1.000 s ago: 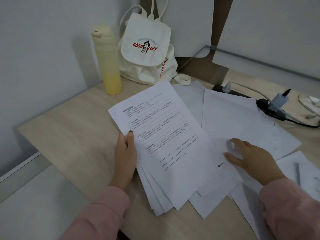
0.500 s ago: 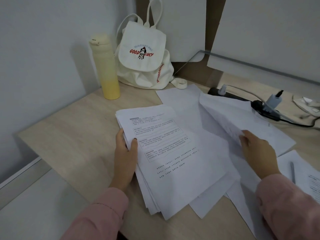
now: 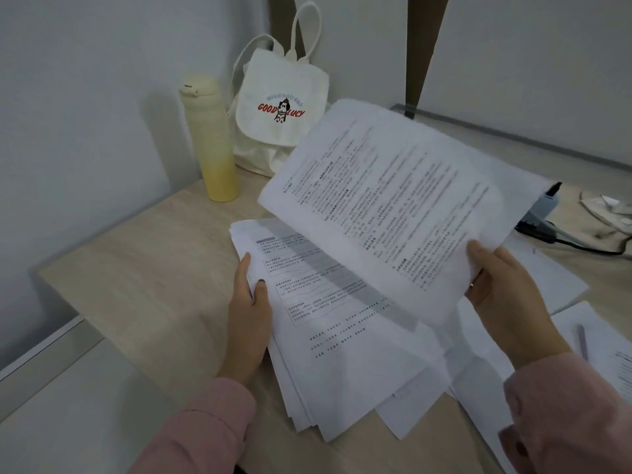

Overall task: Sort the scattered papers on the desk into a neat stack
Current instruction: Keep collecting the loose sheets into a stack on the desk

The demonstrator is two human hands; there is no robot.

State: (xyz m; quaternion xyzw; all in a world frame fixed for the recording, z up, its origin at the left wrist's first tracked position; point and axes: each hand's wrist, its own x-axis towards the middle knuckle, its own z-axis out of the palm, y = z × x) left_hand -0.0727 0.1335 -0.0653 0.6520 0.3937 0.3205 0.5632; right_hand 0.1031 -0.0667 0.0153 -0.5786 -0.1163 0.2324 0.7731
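Observation:
A fanned pile of printed white papers (image 3: 342, 336) lies on the light wooden desk (image 3: 147, 289). My left hand (image 3: 249, 313) holds the pile's left edge, thumb on the top sheet. My right hand (image 3: 506, 299) grips the near right corner of a printed sheet (image 3: 386, 200), lifted and tilted over the pile with its text side toward me. More loose white sheets (image 3: 561, 278) lie under and to the right of the raised sheet, partly hidden by it.
A yellow bottle (image 3: 212, 142) and a white "GOOD LUCK" canvas bag (image 3: 280, 107) stand against the back wall. A black power strip with cables (image 3: 547, 227) lies at the right. A pen (image 3: 583, 340) rests on a sheet at far right. The desk's front edge runs at lower left.
My right hand has picked a sheet off the right-hand papers, turned it text side up and carried it up over the pile. My left hand stays on the pile's edge.

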